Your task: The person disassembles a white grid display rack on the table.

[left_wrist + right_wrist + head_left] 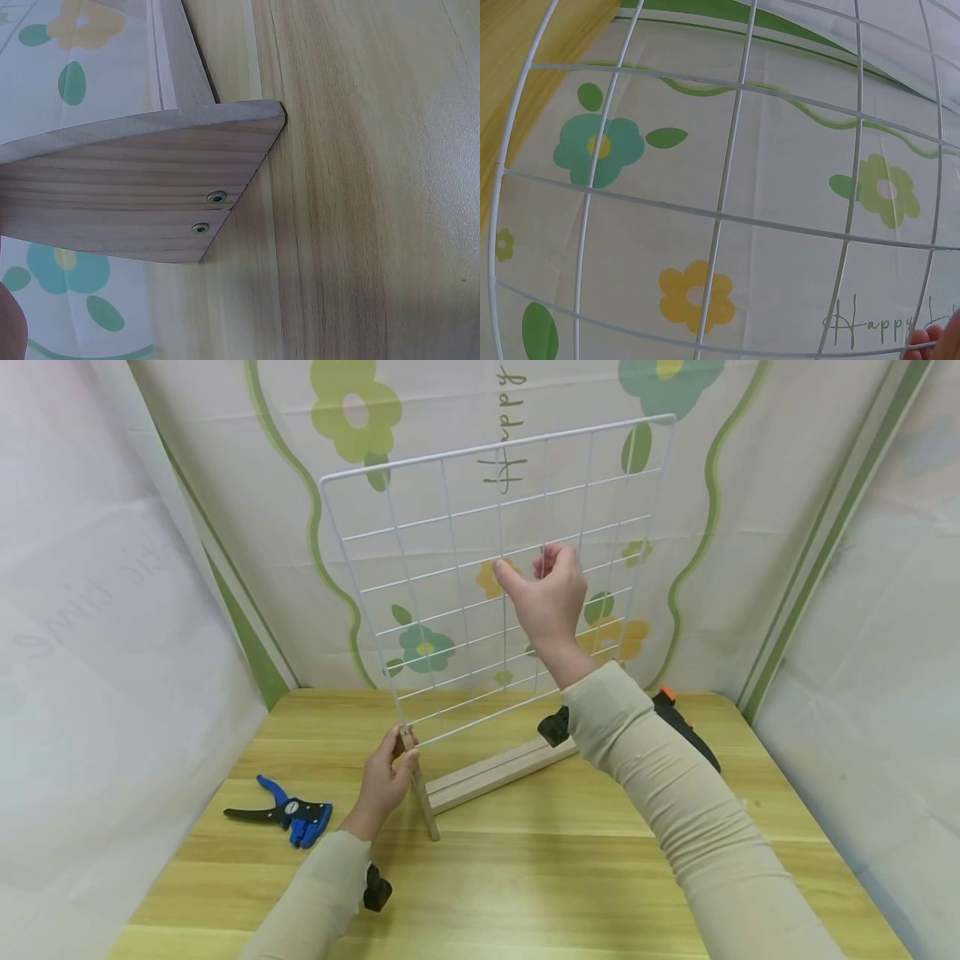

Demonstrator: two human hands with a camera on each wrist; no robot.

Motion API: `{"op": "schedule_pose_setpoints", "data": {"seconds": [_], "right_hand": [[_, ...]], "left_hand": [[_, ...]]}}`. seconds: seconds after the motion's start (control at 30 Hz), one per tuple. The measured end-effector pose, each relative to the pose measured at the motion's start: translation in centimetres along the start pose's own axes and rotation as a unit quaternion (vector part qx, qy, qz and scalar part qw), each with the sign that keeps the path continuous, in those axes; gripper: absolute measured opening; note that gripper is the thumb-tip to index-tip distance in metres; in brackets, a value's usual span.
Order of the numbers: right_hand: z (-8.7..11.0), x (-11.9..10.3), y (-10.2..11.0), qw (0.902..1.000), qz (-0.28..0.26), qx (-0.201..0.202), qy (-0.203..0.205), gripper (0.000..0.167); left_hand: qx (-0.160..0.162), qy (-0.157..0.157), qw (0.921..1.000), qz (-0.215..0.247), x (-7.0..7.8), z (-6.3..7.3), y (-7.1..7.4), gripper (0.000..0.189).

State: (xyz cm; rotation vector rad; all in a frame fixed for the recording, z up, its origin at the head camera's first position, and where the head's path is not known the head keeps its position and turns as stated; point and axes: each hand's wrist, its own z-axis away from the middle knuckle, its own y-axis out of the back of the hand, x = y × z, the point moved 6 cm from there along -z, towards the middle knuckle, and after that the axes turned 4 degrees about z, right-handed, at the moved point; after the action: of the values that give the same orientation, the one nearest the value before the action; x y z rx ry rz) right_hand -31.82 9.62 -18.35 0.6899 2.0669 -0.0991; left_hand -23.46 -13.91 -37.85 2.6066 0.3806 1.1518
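Observation:
A white wire grid panel (450, 517) stands tilted upright over a wooden stand, its lower left corner meeting the top of the stand's side piece (424, 797). In the head view my left hand (385, 783) pinches that side piece near its top, right at the panel's corner. Two metal screws (216, 197) show on the side piece's outer face in the left wrist view. My right hand (551, 597) is at the middle of the panel, fingers curled round a wire and thumb apart from them. Its fingertips (928, 341) appear at the wires in the right wrist view.
Blue and black wire strippers (292, 811) lie at the left of the wooden table (525, 893). A grooved wooden crossbar (495, 774) runs right from the side piece. A black tool with orange parts (686, 731) lies behind the right forearm. Printed curtains surround the table.

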Motion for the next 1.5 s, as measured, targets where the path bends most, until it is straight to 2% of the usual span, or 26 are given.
{"op": "schedule_pose_setpoints", "data": {"seconds": [0.27,1.0,1.3,1.5], "right_hand": [[-0.1,-0.4,0.1,0.9999,-0.01,0.002,0.004,0.053],[-0.6,-1.6,0.6,0.9997,-0.016,0.013,0.009,0.052],[-0.8,-1.9,0.8,0.9999,-0.014,0.007,-0.002,0.051],[-0.9,-1.8,1.2,0.9995,-0.025,0.016,-0.004,0.054]], "left_hand": [[-0.001,0.017,0.9998,0.005,-0.2,0.1,-0.1,0.034],[0.003,-0.001,1.0,0.005,0.0,-0.1,-0.1,0.034],[0.006,-0.045,0.999,0.0,0.3,-0.2,-0.1,0.031],[0.007,-0.045,0.9989,-0.013,0.4,-0.3,-0.1,0.03]]}}
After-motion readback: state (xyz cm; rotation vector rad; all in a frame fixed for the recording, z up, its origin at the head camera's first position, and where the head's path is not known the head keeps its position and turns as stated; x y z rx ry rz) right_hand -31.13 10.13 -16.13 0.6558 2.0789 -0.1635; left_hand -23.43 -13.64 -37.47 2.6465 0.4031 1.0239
